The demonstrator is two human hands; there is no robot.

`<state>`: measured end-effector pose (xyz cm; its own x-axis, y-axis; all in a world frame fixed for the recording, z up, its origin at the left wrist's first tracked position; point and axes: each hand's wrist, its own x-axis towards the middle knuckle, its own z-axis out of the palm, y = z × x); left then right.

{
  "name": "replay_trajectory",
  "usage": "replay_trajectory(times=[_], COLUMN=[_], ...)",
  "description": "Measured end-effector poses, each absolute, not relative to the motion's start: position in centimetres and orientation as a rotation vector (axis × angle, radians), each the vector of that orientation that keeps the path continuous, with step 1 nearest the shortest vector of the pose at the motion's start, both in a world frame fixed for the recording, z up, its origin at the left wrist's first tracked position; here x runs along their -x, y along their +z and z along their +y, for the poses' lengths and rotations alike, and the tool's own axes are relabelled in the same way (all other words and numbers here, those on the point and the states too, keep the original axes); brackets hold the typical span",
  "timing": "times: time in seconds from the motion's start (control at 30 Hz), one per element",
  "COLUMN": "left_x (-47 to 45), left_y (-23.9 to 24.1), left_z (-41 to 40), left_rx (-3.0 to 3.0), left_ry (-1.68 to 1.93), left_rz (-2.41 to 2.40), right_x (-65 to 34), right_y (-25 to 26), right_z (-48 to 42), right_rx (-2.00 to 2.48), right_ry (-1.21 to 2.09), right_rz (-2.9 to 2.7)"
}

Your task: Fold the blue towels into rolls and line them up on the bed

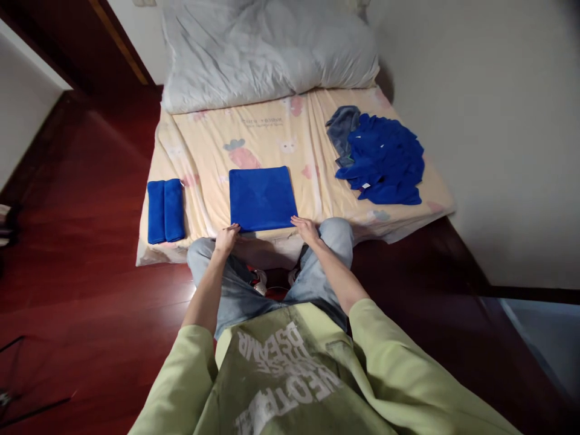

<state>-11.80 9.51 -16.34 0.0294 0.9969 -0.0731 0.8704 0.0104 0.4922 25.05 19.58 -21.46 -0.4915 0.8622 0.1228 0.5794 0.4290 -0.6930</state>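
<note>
A blue cloth [263, 196], flat and roughly square, lies on the bed right before my knees. My left hand [226, 238] is at its near left corner, fingers closed on the edge. At the near right corner my right hand [306, 229] has its fingers together over the edge, the thumb hidden beneath. Two blue rolled or folded cloths [165, 211] lie side by side at the bed's left edge. To the right is a loose heap of blue cloths [385, 158], with a grey cloth [343, 130] partly under it.
The bed [203, 151] has a cream sheet printed with carrots and rabbits. A bulky white quilt [272, 54] lies folded across its far end. A wall [489, 139] stands to the right, and dark red flooring [90, 241] shows on the left.
</note>
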Motion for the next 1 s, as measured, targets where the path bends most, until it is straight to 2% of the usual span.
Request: replay_trajectory(times=[0.5,1.0], left_x=[12.2,12.3], left_y=[-16.6,-16.0], left_z=[8.0,8.6], left_rx=[-1.652,-1.416], left_ry=[0.751,0.990], left_rz=[1.942,1.959], right_x=[-24.8,-24.6], right_y=[-19.0,-19.7], right_z=[17.8,18.9], right_rx=[1.329,1.319], right_ry=[0.861,1.107], right_rz=[-2.057,-1.503])
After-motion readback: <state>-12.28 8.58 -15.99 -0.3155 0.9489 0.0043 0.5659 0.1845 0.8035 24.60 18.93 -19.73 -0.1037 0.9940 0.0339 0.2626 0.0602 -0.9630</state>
